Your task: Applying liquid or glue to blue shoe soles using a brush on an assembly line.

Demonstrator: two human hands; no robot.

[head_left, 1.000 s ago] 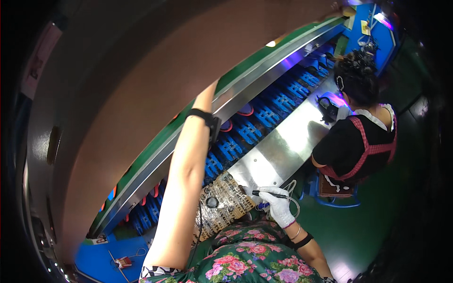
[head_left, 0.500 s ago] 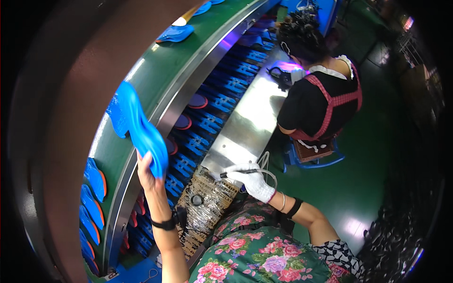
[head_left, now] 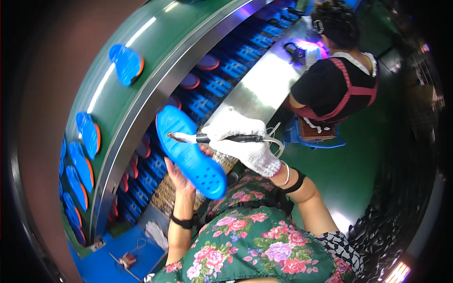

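Observation:
My left hand (head_left: 178, 178) supports a bright blue insole (head_left: 205, 175) from underneath, thumb at its left edge and fingertips at its right edge. Grooves cross the insole's wider end, and small round holes dot the end closer to me. In a white knitted glove, my right hand (head_left: 243, 141) grips a corded pen-shaped tool (head_left: 202, 138) with a black shaft. Its pale tip with a brownish end lies over the upper part of the insole; whether it touches cannot be made out.
Left of me curves a green belt (head_left: 106, 99) with a metal rail, carrying several blue insoles with orange edges (head_left: 127, 65). Below it runs a rack of blue holders (head_left: 219, 87). A metal bench (head_left: 255, 87) extends ahead toward a seated co-worker (head_left: 337, 85). A blue surface (head_left: 104, 257) lies lower left.
The left hand has brought the insole from beside the belt to in front of me, its holed face now showing. The gloved right hand has moved the tool over it.

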